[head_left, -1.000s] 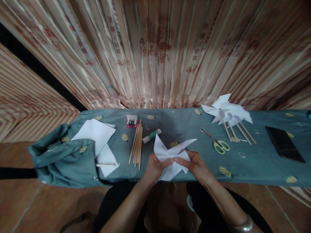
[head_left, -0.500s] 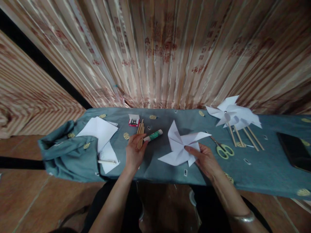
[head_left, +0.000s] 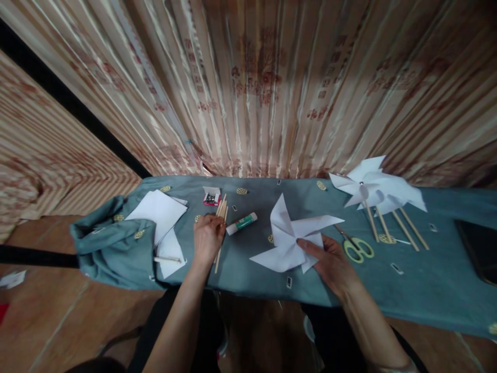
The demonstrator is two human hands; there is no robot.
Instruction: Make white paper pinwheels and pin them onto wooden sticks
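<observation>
My right hand (head_left: 334,264) pinches a white paper pinwheel head (head_left: 285,228) with the thumb on its folded centre, fingers underneath. Its blades spread to the left and upward, just above the cloth. My left hand (head_left: 208,238) is closed over a small bundle of thin wooden sticks (head_left: 222,207), fingertips pinched on a stick; the fingers hide how many they grip. Stick ends show above and below that hand. A green and white glue stick (head_left: 243,223) lies just right of it. Behind the sticks stands an open small red box of metal pins (head_left: 212,197).
White paper sheets (head_left: 157,212) and a white pen (head_left: 167,260) lie at the left by bunched cloth (head_left: 112,254). Scissors with pale green handles (head_left: 359,250) are beside my right hand. Finished pinwheels on sticks (head_left: 382,189) and a dark phone (head_left: 479,248) lie farther right.
My left hand has shifted slightly left, its fingers drawn into a pinch. The sticks now reach nearer the front edge, and the glue stick lies slightly left. My right hand keeps holding the pinwheel head.
</observation>
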